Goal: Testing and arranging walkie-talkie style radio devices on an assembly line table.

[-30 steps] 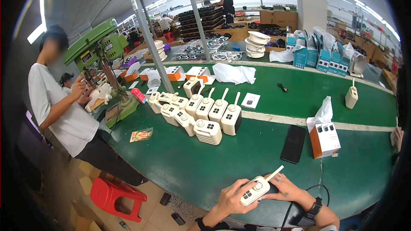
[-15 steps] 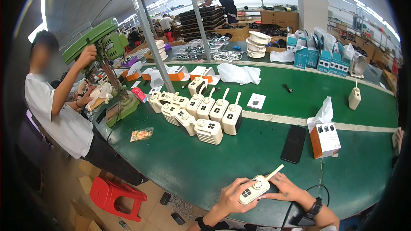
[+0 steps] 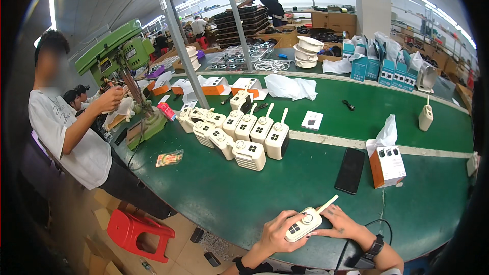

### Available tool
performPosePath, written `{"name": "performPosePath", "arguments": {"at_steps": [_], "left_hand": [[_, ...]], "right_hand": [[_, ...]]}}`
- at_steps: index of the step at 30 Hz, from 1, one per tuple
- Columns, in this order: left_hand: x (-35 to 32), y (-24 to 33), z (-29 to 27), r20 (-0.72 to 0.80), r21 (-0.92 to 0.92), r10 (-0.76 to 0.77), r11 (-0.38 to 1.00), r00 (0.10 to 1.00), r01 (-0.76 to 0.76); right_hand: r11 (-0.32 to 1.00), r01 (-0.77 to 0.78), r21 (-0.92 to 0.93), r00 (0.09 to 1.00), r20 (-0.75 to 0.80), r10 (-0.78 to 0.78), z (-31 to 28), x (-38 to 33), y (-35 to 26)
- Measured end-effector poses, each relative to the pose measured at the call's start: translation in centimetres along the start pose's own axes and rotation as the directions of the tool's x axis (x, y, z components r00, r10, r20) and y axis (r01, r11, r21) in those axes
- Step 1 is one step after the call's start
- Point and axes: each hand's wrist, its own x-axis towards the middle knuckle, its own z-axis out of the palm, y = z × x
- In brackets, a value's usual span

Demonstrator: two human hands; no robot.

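Close to the table's near edge, a small cream device [image 3: 301, 224] with a round dial, dark square buttons and an upright strap-like handle is held tilted between my hands. My left hand [image 3: 278, 232] wraps its left side, with the fingertips up by the dial. On the other side, my right hand [image 3: 342, 225] grips it with the thumb along its lower edge and the fingers behind the handle; what those fingers touch is partly hidden. Further off at the middle left stands a group of matching cream devices [image 3: 248, 156], several with handles raised.
A black phone [image 3: 350, 171] and an orange-and-white box [image 3: 387, 167] lie beyond my right hand. A green conveyor belt [image 3: 367, 122] runs behind, carrying a white leaflet [image 3: 311, 120] and a cable [image 3: 348, 105]. At left a co-worker [image 3: 71, 127] stands by a green drill press [image 3: 119, 53].
My hands and the device they hold stay almost still. Things on the belt have shifted slightly right. The co-worker's raised hand has dropped from the drill press. A cream device shows at the right edge.
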Motion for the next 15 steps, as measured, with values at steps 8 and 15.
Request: {"name": "performPosePath", "arguments": {"at_steps": [8,15], "left_hand": [[0.04,0.17,-0.15,0.016,-0.009,-0.010,1.000,1.000,0.010],[-0.07,0.08,-0.07,0.011,-0.010,-0.014,1.000,1.000,0.014]], "right_hand": [[1.000,0.013,-0.015,1.000,-0.015,-0.013,0.17,-0.06,0.23],[1.000,0.021,-0.015,1.000,-0.019,-0.021,0.17,-0.04,0.30]]}}
